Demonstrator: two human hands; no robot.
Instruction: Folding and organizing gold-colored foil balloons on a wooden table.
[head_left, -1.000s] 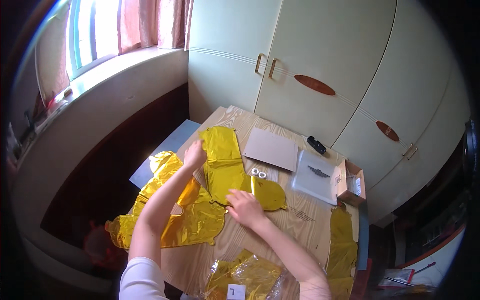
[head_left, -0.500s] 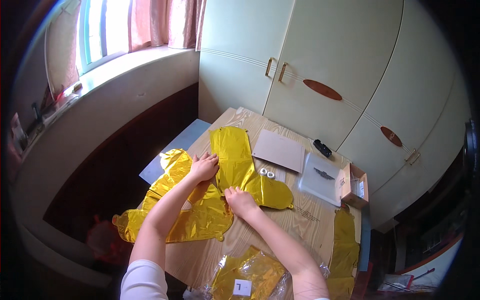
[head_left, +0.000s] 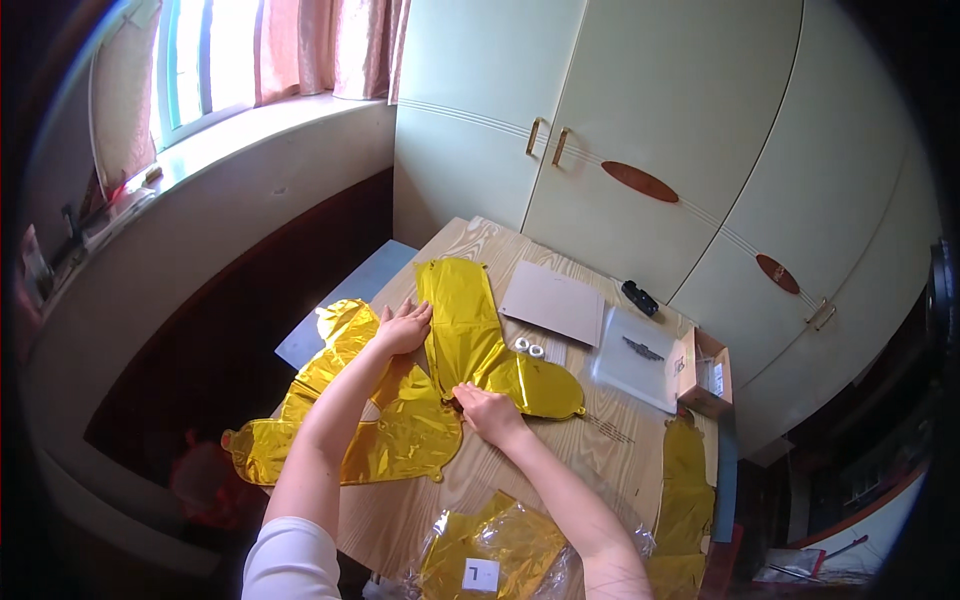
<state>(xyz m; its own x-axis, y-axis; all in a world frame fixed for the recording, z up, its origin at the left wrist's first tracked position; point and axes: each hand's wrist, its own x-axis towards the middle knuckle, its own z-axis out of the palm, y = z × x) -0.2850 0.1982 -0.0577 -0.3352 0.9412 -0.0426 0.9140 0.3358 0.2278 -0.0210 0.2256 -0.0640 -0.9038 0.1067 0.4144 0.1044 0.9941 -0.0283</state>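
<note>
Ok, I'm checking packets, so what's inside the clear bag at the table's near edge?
Gold foil shows in the clear bag, with a white label; I can't tell whether that's inside. Anything under the foil is hidden; the right forearm covers some plastic too.

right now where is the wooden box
In the head view, the wooden box sits toward the right, near the far right corner of the table, just right of the clear plastic packet.

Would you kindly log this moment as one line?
left hand: at left edge of L-shaped gold foil; right hand: at its lower-left corner; white rolls: beside foil
</note>
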